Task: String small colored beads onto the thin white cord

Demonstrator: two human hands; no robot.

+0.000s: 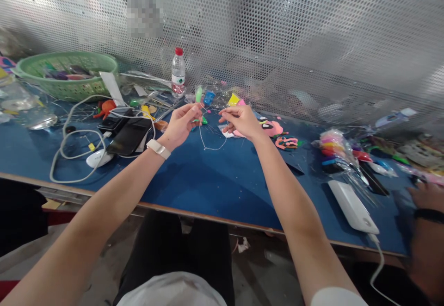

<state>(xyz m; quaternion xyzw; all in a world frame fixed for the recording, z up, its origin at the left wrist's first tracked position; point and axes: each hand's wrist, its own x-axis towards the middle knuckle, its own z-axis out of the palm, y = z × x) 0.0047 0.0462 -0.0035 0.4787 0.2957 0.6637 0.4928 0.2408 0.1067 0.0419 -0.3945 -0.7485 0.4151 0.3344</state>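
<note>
A thin, pale wire or string (214,149) hangs in a loop between my two hands, above the blue table. My left hand (185,121), with a light band on its wrist, pinches one side of it between thumb and fingertips. On the other side, my right hand (240,120) has its fingers closed around the strand's other end. Whether the strand is wire or thread I cannot tell. Just behind the hands lie a green piece (199,94), a blue packet (208,98) and a yellow packet (233,99).
A green basket (69,88), a red-capped bottle (178,75), a black phone (129,136) and white cables stand left. Pink clay shapes (272,128), bagged coloured clay (333,146) and a white power bank (353,207) lie right. Another person's hand (428,196) is at far right.
</note>
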